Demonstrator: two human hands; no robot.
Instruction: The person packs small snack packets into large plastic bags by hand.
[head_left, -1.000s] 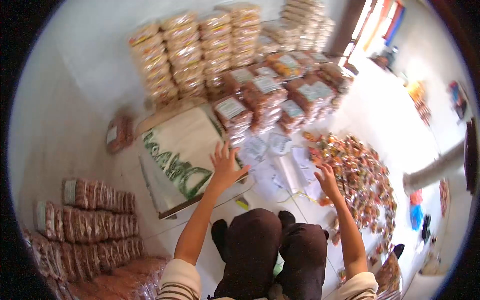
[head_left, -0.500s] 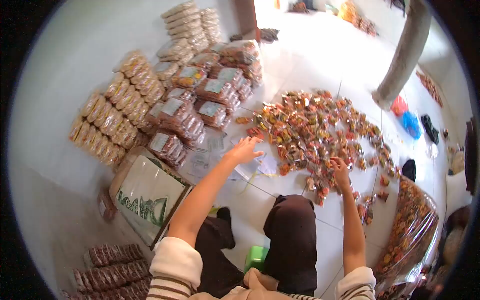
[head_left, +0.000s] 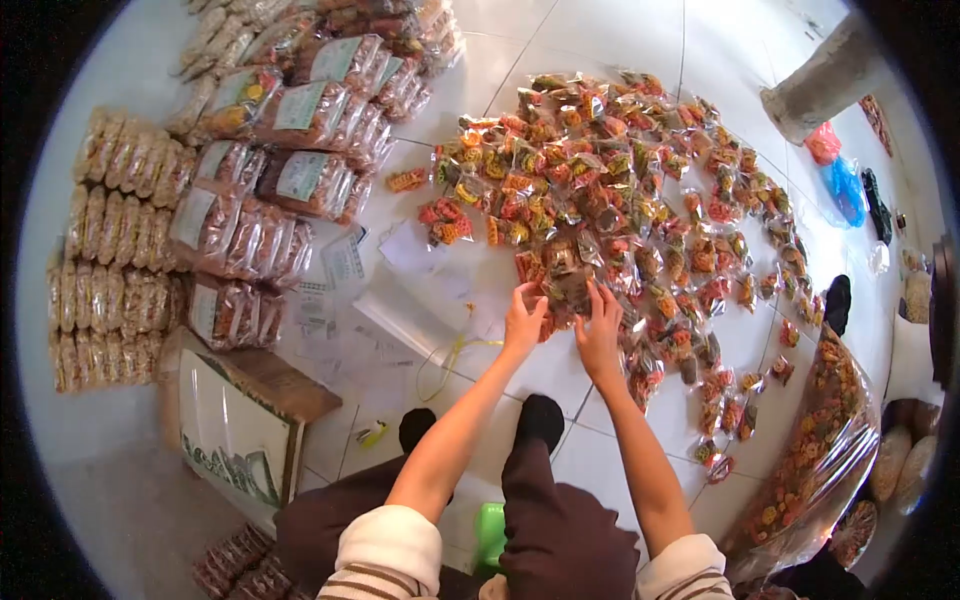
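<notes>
My left hand (head_left: 523, 318) and my right hand (head_left: 600, 325) reach side by side into the near edge of a wide spread of small clear snack packets (head_left: 620, 190) on the white tiled floor. The fingers of both hands close over a few packets (head_left: 562, 287) at that edge. The packets hold orange, red and yellow snacks. My knees in dark trousers (head_left: 540, 490) are below the hands.
Stacks of larger labelled snack bags (head_left: 280, 170) stand at the left, with rows of pale bags (head_left: 110, 240) beyond. Loose paper labels and clear plastic (head_left: 400, 300) lie beside my left hand. A cardboard box (head_left: 240, 420) sits at the lower left. A big bag of snacks (head_left: 830, 440) lies right.
My view has swung right, from the box and stacks to the packet spread. My left hand left the box and crossed the papers; both hands now meet on packets at the near edge.
</notes>
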